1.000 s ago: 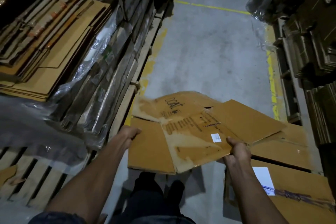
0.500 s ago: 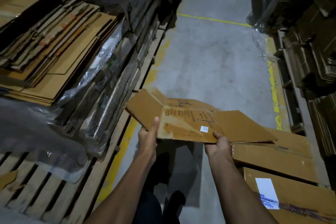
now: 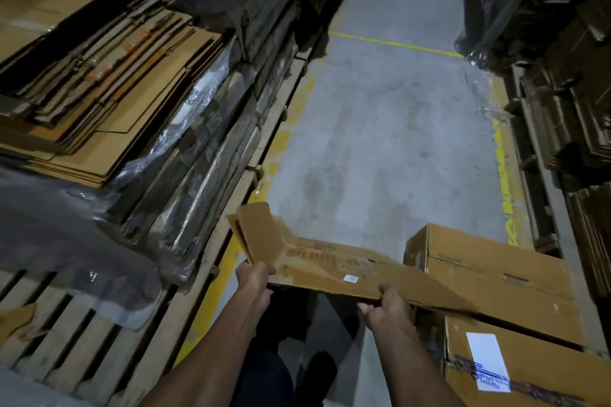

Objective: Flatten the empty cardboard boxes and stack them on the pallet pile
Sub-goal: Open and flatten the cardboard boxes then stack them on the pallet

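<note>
Nearest the camera, at six o'clock, two bare forearms rise from the bottom edge, their elbows cut off by it; dark trousers and a shoe (image 3: 319,370) between them are hard to make out in the gloom. The left hand (image 3: 254,277) curls round the near left edge of a flattened cardboard box (image 3: 330,266), fingers tucked beneath and hidden. The right hand (image 3: 388,302) grips the near edge further right, thumb on top, its fingers also hidden under the sheet. The box is held in the air, nearly level, one flap bent up toward eleven o'clock; its print is too smeared to read, and a small white sticker (image 3: 350,278) shows near its middle.

At four o'clock a closed carton with a white label (image 3: 487,362) sits partly under the held sheet, cut off by the bottom edge. Beyond it, at three o'clock, lies another carton (image 3: 489,261), its near side hidden by the sheet.

At eight o'clock bare wooden pallet slats (image 3: 66,334) show, partly under clear plastic wrap (image 3: 82,261). At ten o'clock is the pallet pile (image 3: 109,82) of flat cardboard, its far layers lost in shadow. Grey concrete floor (image 3: 380,125) with yellow lines runs to twelve o'clock. At two o'clock dark stacks (image 3: 568,76) are too dim to identify.
</note>
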A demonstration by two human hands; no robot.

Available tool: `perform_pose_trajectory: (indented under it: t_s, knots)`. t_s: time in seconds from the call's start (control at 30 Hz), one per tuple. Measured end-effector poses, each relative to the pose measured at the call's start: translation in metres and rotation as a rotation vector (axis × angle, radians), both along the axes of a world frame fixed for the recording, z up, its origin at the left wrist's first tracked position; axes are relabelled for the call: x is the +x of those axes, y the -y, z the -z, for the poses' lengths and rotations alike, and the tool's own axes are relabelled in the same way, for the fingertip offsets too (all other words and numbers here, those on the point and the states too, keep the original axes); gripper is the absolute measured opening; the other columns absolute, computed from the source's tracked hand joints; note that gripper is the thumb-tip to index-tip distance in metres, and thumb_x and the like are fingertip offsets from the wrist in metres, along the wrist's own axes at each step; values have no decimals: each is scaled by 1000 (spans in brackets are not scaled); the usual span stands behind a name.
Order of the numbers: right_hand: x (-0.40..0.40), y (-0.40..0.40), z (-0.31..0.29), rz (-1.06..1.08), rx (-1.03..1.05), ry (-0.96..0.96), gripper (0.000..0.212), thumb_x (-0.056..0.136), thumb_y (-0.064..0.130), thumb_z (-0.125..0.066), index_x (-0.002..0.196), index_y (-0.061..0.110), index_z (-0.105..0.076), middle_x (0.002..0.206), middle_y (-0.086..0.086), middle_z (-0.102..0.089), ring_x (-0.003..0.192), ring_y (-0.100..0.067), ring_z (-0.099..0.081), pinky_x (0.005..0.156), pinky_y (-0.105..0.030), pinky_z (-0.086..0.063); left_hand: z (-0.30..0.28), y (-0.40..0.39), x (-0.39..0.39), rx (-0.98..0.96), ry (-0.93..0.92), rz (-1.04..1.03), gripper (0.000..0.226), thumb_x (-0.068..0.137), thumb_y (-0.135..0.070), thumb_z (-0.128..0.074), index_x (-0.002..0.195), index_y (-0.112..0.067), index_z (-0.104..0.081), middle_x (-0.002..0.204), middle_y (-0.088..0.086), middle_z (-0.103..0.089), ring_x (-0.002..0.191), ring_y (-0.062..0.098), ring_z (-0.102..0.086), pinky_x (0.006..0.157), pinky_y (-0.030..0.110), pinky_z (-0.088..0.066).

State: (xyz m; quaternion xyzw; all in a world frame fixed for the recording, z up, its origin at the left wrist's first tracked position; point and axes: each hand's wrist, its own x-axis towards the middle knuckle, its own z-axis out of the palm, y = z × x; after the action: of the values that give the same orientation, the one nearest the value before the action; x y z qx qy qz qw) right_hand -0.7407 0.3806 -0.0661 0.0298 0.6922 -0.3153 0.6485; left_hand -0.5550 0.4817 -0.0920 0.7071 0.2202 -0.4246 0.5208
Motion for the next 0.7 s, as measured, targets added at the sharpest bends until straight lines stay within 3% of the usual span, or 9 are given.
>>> perform_pose_trajectory:
  t_s: [0.07, 0.2, 0.3, 0.4, 0.6, 0.7]
  knots:
    - [1, 0, -6, -21, -49, -11, 54, 93, -13, -43, 143, 9, -46, 130, -19, -59, 117, -44, -59, 80, -62, -51, -2, -7, 1, -41, -5, -41, 38, 83, 21, -51, 111, -5, -54, 118, 21, -61, 106, 48, -58, 101, 60, -44]
    - [2, -3, -19, -26, -125, 0, 64, 92, -18, -32, 144, 18, -48, 136, -18, -55, 121, -46, -55, 94, -68, -45, -27, -4, 6, -93, 72, -37, 36, 83, 21, -47, 107, -5, -59, 108, 19, -64, 105, 46, -59, 95, 55, -46]
    - [2, -9, -22, -12, -123, 51, 57, 94, -14, -39, 143, 15, -47, 135, -19, -57, 118, -43, -58, 97, -66, -47, -58, -4, 5, -158, 126, -27, 38, 84, 21, -46, 110, -4, -59, 90, 14, -63, 99, 43, -61, 91, 60, -53]
    - [8, -14, -33, 4, -154, 130, 56, 92, -12, -52, 141, 15, -48, 132, -21, -59, 117, -43, -59, 97, -66, -47, -82, -8, 7, -217, 167, -43, 41, 84, 23, -47, 115, -2, -58, 91, 16, -63, 93, 40, -62, 90, 55, -54]
    - [31, -15, -62, 34, -247, 291, 26, 92, 3, -63, 113, 18, -57, 120, -17, -66, 109, -37, -65, 96, -61, -50, -126, -17, 26, -378, 174, -148, 30, 88, 20, -52, 106, -3, -46, 87, 14, -56, 71, 29, -58, 44, 33, -54]
    - [44, -20, -70, 91, -260, 406, 22, 93, 6, -63, 111, 17, -62, 114, -16, -70, 106, -35, -68, 96, -59, -52, -145, -26, 41, -442, 169, -194, 23, 87, 19, -55, 97, 0, -48, 86, 17, -58, 69, 28, -59, 36, 28, -51]
